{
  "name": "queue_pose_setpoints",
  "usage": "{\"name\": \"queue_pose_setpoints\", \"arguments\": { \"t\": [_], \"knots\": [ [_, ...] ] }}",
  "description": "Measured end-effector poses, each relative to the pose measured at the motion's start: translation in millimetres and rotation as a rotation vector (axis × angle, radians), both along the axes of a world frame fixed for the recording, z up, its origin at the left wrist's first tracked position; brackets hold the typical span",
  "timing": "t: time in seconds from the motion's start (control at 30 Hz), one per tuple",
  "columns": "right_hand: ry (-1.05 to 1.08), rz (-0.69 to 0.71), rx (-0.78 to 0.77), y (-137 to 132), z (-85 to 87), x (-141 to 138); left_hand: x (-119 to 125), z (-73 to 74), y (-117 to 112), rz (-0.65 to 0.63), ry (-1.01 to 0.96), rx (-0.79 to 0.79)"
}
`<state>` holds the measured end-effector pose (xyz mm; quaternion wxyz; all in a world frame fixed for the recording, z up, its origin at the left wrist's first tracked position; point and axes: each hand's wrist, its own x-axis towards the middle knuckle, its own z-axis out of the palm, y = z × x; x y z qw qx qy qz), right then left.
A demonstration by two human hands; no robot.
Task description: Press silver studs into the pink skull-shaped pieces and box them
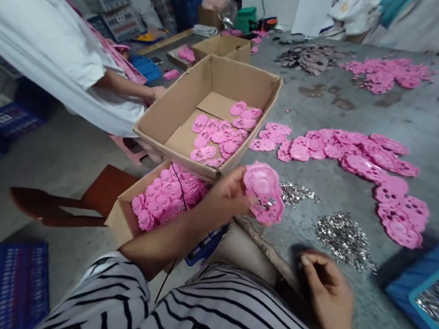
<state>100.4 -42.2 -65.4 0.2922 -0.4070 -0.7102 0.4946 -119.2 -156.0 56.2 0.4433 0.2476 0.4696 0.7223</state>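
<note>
My left hand (228, 194) is closed on the edge of a pink plastic piece (263, 180), rounded in outline, with small metal bits in its lower part. It is raised at the table's edge, in front of a cardboard box (164, 151) with several pink pieces lying in it. My right hand (327, 288) is low over the table's near edge, its fingers curled and thumb drawn in to the forefinger; what they hold, if anything, is hidden. Just beyond it is a pile of small shiny metal parts (343, 239), with a smaller metal heap (297, 193) to its left.
Overlapping pink pieces (348, 147) curve across the grey table (317, 105). A blue bin (402, 288) of metal parts stands at right. Below left, another carton (122, 216) is full of pink pieces, beside a brown stool (105, 192). A co-worker's arm (126, 86) reaches to the upper box.
</note>
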Motion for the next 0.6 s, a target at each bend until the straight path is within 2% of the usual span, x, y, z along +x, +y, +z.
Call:
{"name": "queue_pose_setpoints", "arguments": {
  "t": [0.07,0.13,0.2,0.27,0.33,0.37,0.43,0.5,0.53,0.6],
  "knots": [
    [-0.002,0.035,0.013,2.0,-0.7,1.6,-17.4,16.3,-14.8,0.124,0.064,0.0],
    [-0.007,0.049,0.019,4.9,0.4,1.8,-26.8,25.4,-27.2,0.207,0.116,0.012],
    [-0.016,0.039,0.023,4.6,3.2,0.2,-25.5,23.6,-34.8,0.163,0.156,0.001],
    [-0.023,0.029,0.015,-1.1,8.1,-4.8,-15.1,10.8,-39.4,0.011,0.166,-0.068],
    [-0.009,0.063,-0.008,-8.6,13.7,-15.2,-3.0,-9.4,-44.5,-0.144,0.14,-0.181],
    [0.006,0.106,-0.024,-11.1,15.7,-21.9,1.1,-20.6,-47.5,-0.177,0.12,-0.235],
    [0.038,0.193,-0.031,-12.3,17.5,-33.1,3.6,-41.3,-52.0,-0.157,0.086,-0.326],
    [0.042,0.245,-0.016,-12.2,16.9,-34.1,2.7,-54.7,-51.4,-0.116,0.064,-0.376],
    [0.035,0.248,-0.005,-12.9,16.2,-29.4,2.8,-57.2,-49.0,-0.108,0.055,-0.375],
    [0.011,0.209,0.015,-14.2,14.0,-12.1,3.6,-53.1,-41.9,-0.145,0.039,-0.319]
  ]
}}
